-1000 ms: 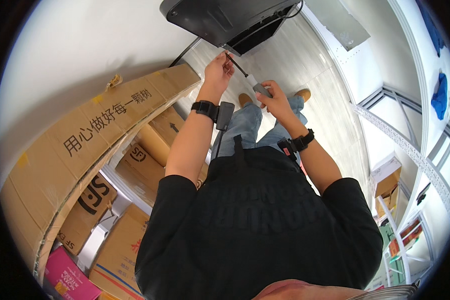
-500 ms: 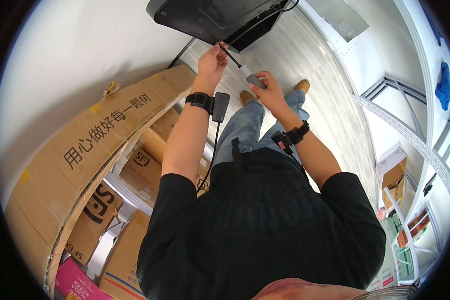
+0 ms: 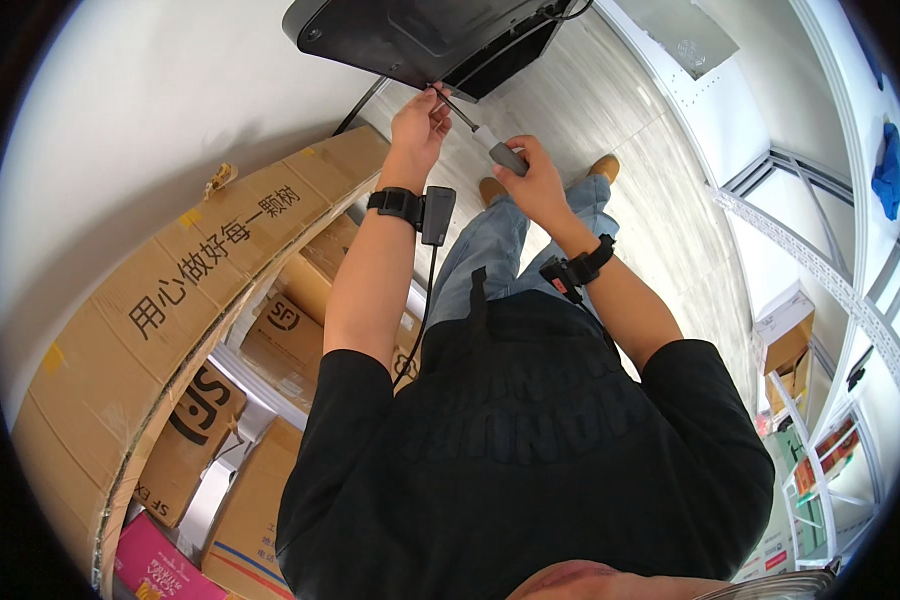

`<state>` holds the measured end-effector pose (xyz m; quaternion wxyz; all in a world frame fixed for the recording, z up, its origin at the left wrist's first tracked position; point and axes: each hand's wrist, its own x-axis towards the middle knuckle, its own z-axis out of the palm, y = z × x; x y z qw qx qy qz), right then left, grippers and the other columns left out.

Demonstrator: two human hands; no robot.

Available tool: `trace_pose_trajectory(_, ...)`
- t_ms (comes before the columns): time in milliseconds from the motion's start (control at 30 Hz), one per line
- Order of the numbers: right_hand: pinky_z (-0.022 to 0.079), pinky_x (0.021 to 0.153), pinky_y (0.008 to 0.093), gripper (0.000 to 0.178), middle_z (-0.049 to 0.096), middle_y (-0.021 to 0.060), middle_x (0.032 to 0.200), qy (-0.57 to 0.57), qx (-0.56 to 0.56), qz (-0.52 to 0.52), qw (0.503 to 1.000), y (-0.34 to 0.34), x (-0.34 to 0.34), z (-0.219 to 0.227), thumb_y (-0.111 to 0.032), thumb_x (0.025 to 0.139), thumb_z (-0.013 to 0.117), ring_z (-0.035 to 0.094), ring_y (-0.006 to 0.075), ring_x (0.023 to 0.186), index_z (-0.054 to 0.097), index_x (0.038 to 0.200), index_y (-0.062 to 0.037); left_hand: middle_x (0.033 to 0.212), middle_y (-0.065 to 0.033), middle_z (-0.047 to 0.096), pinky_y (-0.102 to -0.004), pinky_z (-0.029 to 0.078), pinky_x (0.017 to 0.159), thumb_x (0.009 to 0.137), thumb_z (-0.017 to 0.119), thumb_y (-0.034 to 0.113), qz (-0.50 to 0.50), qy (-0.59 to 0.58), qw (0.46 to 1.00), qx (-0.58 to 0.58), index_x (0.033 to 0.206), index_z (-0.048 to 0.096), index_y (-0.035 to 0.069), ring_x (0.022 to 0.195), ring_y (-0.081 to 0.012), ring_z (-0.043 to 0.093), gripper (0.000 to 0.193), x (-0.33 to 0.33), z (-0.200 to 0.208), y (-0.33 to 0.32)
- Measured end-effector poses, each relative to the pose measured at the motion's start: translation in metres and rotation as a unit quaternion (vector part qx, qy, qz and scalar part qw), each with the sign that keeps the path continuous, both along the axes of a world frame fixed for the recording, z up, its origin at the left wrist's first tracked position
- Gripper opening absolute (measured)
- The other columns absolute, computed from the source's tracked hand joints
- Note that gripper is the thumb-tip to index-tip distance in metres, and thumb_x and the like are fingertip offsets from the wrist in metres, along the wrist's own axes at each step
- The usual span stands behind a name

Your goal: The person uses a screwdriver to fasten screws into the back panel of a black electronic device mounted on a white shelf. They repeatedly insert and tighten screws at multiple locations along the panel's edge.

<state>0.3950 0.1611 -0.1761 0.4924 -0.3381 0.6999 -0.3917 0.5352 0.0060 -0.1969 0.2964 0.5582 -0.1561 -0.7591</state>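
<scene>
A screwdriver (image 3: 487, 139) with a thick grey and white handle and a slim dark shaft slants up and left from my right hand (image 3: 537, 178). My right fingers are closed round the rear of its handle. Close to the lower edge of a large black plastic casing (image 3: 385, 45), my left hand (image 3: 417, 130) pinches the far end of the shaft. The tip and whatever it touches are hidden by my left fingers. Each wrist wears a black strap; a small black box (image 3: 437, 215) with a cable is on the left one.
To my left stands a long cardboard box wall (image 3: 220, 235), with several cartons (image 3: 285, 335) and a pink box (image 3: 160, 560) behind it. White metal shelving (image 3: 820, 235) lines the right side. My shoes stand on the pale wood-look floor (image 3: 660, 230) below the casing.
The casing has shifted slightly left in view. Both hands and the screwdriver have moved a little left with it, their grips unchanged.
</scene>
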Motion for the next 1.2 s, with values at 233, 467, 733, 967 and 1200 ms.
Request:
trace_pose_trajectory(233,0.046,0.070,0.0409,0.036,0.061,0.0194,0.087,0.044,-0.008,-0.008,0.999,-0.001,0.003,0.018,-0.017,0.077,0.066,0.060,0.0373,0.082,0.049,0.109,-0.0106,0.095,-0.0009,0.062,-0.0244,0.046,0.065,0.093,0.052,0.015,-0.009,-0.010,1.000,-0.004,0.101,0.060,0.009,0.073,-0.0097,0.052,0.013,0.000,0.002,-0.001)
trace_pose_trajectory(467,0.045,0.067,0.0377,0.036,0.061,0.0163,0.083,0.062,-0.031,-0.023,0.997,0.002,0.007,0.014,-0.016,0.077,0.067,0.060,0.0324,0.076,0.050,0.108,-0.0097,0.093,0.0003,0.063,-0.0242,0.046,0.065,0.092,0.053,0.015,-0.015,-0.025,1.000,-0.011,0.100,0.061,0.011,0.072,-0.0094,0.053,0.011,-0.001,0.001,0.000)
trace_pose_trajectory(733,0.040,0.050,0.0279,0.037,0.059,0.0069,0.077,-0.187,0.050,-0.066,0.979,-0.003,0.000,0.006,-0.018,0.079,0.069,0.054,0.0129,0.057,0.052,0.108,-0.0047,0.091,0.0016,0.063,-0.0243,0.046,0.065,0.091,0.057,0.016,-0.003,-0.025,1.000,-0.006,0.096,0.061,0.013,0.072,-0.0097,0.053,0.008,-0.003,0.001,0.001)
trace_pose_trajectory(967,0.042,0.053,0.0280,0.037,0.059,0.0078,0.078,-0.166,0.050,-0.057,0.983,-0.006,-0.003,0.005,-0.017,0.079,0.068,0.057,0.0148,0.061,0.053,0.109,-0.0037,0.094,0.0016,0.062,-0.0264,0.044,0.071,0.091,0.056,0.019,0.001,-0.040,0.999,-0.014,0.097,0.062,0.013,0.079,-0.0106,0.051,0.010,-0.003,0.001,0.001)
trace_pose_trajectory(1200,0.044,0.053,0.0266,0.032,0.060,0.0079,0.080,-0.191,0.057,-0.083,0.976,-0.010,0.000,0.001,-0.020,0.081,0.067,0.059,0.0142,0.064,0.056,0.105,-0.0022,0.100,-0.0050,0.061,-0.0296,0.047,0.073,0.094,0.051,0.021,-0.053,-0.023,0.998,-0.029,0.104,0.057,0.010,0.083,-0.0162,0.057,0.016,-0.005,0.014,0.008)
